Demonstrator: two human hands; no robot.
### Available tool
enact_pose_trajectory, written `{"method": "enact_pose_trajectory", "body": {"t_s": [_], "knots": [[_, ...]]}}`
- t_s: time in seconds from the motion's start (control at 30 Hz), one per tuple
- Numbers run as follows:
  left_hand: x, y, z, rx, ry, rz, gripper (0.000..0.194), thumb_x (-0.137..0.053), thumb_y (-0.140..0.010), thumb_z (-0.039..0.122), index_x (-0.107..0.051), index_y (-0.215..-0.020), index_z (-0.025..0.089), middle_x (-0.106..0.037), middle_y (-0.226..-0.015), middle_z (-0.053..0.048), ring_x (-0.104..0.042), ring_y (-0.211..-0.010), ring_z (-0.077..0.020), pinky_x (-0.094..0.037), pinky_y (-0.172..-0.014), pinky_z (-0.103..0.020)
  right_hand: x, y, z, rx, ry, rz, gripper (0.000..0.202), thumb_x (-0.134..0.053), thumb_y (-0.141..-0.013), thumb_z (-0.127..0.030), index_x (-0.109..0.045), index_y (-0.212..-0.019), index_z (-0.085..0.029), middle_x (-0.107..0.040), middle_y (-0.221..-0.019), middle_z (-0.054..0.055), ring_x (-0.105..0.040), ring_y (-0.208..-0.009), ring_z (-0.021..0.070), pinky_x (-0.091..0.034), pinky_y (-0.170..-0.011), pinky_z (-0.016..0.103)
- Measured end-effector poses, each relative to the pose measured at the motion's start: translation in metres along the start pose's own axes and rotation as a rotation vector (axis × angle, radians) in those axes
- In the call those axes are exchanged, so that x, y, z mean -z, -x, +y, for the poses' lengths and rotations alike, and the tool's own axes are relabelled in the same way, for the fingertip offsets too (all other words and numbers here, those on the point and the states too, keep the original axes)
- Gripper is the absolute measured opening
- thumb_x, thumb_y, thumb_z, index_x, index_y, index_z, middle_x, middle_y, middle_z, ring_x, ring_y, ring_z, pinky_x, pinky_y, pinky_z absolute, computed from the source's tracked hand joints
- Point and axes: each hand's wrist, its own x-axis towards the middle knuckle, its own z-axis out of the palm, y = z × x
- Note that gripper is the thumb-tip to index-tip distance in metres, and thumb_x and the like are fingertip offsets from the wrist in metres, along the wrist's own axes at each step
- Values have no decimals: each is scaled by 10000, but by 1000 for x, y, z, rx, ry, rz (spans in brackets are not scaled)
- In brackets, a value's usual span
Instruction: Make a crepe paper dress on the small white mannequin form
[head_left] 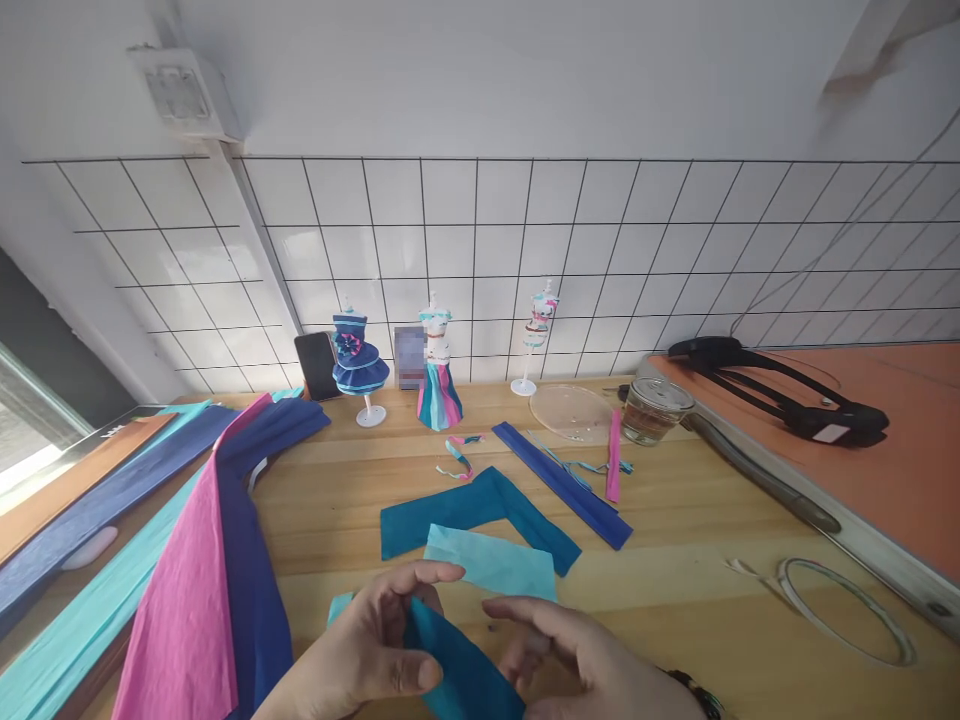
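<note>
A teal crepe-paper strip (459, 655) is stretched between my hands at the bottom of the view. My left hand (367, 640) pinches its upper left end between thumb and fingers. At its lower right end, my right hand (577, 650) closes on the strip, with the index finger held out straight. Just beyond lie a light turquoise strip (491, 560) and a bent, darker teal strip (442, 512). A small piece of turquoise paper (339, 606) shows beside my left hand, partly hidden.
Small dress forms stand along the tiled wall: one in a blue dress (360, 365), one in a striped skirt (440, 395), one with narrow bands (540, 325). A glass jar (656, 410), blue strip (562, 485), pink strip (613, 457), long pink paper (187, 580) and wire loop (847, 620) lie around.
</note>
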Motion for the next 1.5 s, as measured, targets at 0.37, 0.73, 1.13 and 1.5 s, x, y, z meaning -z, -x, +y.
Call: {"method": "enact_pose_trajectory", "body": {"t_s": [0.37,0.73,1.13,1.5], "knots": [[4,-18,-8,85,-229,281,520,-720,-655,458,-581,-1055,157,-464,-586,62,-466,-490,-97,-453,-437,-249,26,-9,1,-67,148,367,366,-607,-745,-236,-573,-1105,-181,-597,-733,-23,-542,-623,114,-442,-607,237],[-3,-21,-12,97,-352,486,485,-707,-636,439,-596,-1007,147,-437,-482,102,-497,-382,-114,-417,-380,-236,43,-8,4,10,746,600,238,-481,-859,-325,-671,-952,-214,-707,-822,24,-647,-713,164,-518,-668,252],[6,-14,6,-134,-1104,567,322,-634,-716,470,-697,-967,278,-673,-702,-23,-590,-624,-209,-411,-611,-279,168,-42,4,-72,1139,678,259,-536,-889,-280,-557,-1121,-165,-586,-1125,74,-579,-980,210,-472,-842,427],[5,-12,6,-251,-1029,455,251,-606,-766,423,-716,-941,281,-690,-749,-54,-584,-679,-231,-422,-671,-317,215,-51,-6,-171,835,647,299,-539,-891,-296,-530,-1159,-165,-572,-1147,73,-597,-941,199,-508,-785,401]]}}
